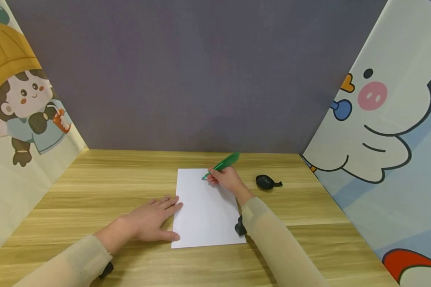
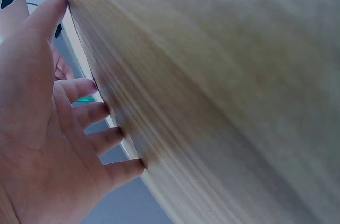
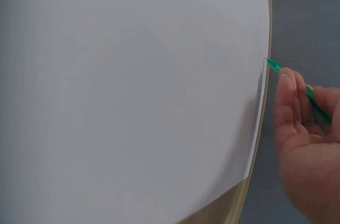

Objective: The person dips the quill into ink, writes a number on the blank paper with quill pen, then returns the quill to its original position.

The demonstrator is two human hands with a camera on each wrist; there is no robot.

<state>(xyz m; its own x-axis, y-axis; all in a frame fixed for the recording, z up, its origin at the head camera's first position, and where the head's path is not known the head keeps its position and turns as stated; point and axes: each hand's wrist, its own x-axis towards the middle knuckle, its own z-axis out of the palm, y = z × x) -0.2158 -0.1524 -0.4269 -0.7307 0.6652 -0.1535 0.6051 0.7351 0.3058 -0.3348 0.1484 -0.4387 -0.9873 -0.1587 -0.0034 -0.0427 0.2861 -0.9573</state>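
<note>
A white sheet of paper [image 1: 204, 211] lies on the wooden table, with no marks that I can make out. My right hand [image 1: 225, 178] pinches a green pen [image 1: 225, 162] with a broad, leaf-like top end, seen over the upper part of the sheet in the head view. In the right wrist view the pen's tip [image 3: 273, 65] touches or nearly touches the paper. My left hand [image 1: 151, 220] rests with fingers spread at the sheet's left edge, thumb and fingertips on or beside it. Its palm [image 2: 48, 128] shows in the left wrist view.
A small black rounded object [image 1: 264, 182] with a short tail lies on the table [image 1: 129, 175] right of the sheet. A dark grey panel [image 1: 186, 79] stands along the table's back edge. Cartoon-printed walls [image 1: 388, 119] flank both sides.
</note>
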